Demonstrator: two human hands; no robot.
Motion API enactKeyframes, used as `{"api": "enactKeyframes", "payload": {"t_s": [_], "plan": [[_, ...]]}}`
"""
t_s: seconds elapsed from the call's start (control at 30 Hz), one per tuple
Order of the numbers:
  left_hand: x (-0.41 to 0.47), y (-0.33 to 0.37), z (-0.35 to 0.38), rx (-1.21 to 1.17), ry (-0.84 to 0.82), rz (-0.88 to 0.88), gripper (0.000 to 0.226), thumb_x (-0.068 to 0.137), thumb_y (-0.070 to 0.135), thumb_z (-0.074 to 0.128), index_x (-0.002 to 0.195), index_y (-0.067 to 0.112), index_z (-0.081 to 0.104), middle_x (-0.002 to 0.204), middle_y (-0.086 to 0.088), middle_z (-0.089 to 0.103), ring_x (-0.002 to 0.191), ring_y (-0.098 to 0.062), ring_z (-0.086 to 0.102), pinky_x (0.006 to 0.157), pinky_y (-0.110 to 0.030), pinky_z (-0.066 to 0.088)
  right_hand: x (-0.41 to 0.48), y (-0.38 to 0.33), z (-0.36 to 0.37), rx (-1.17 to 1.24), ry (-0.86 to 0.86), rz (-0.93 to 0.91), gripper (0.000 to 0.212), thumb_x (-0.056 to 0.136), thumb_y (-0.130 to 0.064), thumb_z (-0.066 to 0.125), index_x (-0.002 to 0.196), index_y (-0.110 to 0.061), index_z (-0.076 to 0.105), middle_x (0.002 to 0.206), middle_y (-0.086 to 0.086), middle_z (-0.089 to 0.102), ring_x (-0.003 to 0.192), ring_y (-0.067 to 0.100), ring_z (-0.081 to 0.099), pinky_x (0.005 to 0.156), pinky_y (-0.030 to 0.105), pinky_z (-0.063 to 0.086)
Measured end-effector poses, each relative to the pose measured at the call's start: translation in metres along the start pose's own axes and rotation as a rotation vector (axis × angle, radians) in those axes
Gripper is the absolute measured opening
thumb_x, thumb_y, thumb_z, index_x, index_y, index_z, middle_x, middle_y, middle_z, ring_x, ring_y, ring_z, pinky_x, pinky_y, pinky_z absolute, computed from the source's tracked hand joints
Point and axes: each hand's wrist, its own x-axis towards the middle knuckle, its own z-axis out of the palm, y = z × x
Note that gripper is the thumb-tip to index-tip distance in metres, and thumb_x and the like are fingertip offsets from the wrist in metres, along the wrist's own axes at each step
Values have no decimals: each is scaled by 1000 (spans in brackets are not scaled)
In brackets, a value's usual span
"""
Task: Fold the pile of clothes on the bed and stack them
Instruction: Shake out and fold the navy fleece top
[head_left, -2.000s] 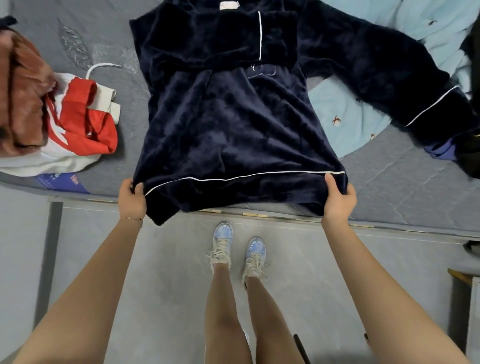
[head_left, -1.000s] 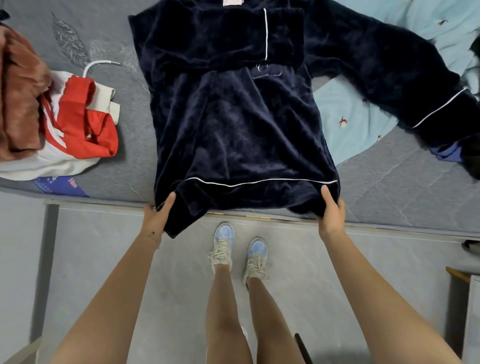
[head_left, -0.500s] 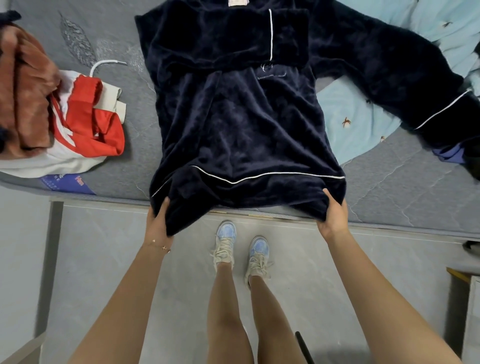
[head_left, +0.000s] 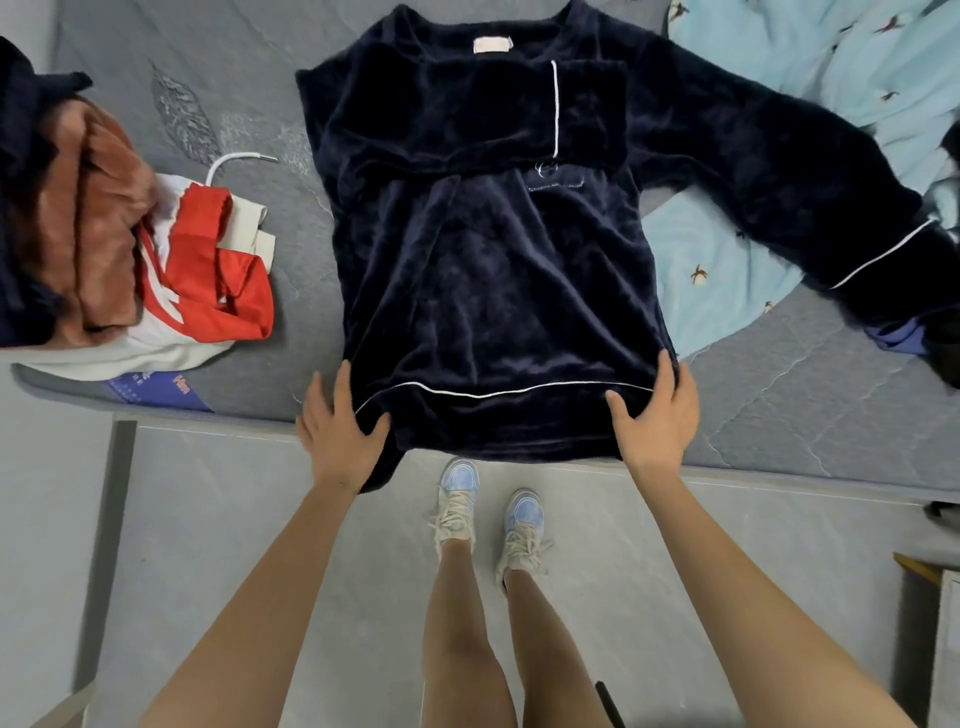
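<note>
Pressing the navy top (head_left: 493, 286) flat at the bed (head_left: 779, 415) edge, left hand (head_left: 340, 431) and right hand (head_left: 657, 415) lie spread, seemingly unclenched, squaring its hem

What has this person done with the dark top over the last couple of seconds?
The left hand slid inward along the hem of the navy velvet top, drawing that corner in. Both hands, earlier pinching the hem, now rest on it with fingers spread; the right hand kept its corner. The folded pile and the outstretched sleeve stayed put.
</note>
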Motion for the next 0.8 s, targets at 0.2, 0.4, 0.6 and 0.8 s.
{"api": "enactKeyframes", "payload": {"t_s": [0.2,0.4,0.6,0.8], "plan": [[34,23,-12,178,-92,302,78,85,20,63,153,30,26,162,-9,13,149,-33,10,119,-55,2,20,-45,5,-113,-110,-186,76,92,-39,64,155,-22,25,161,11,22,149,34,14,120,52,13],[68,46,-20,145,-58,360,58,97,24,52,152,26,32,160,-10,22,147,-33,18,118,-55,10,42,-71,6,-208,-161,-245,75,94,-41,61,156,-25,21,163,10,17,151,32,7,121,50,8],[124,63,-15,58,-50,174,51,102,23,46,151,20,33,159,-15,24,145,-33,25,115,-55,23,73,-79,14,-218,-222,-244,74,95,-43,58,156,-27,19,164,7,10,151,29,0,121,47,3],[161,94,-7,-122,9,21,51,103,20,43,152,14,30,157,-18,25,144,-32,27,115,-46,25,113,-91,21,-183,-272,-238,73,96,-45,55,156,-26,17,164,8,7,152,28,-2,122,45,2]]}}
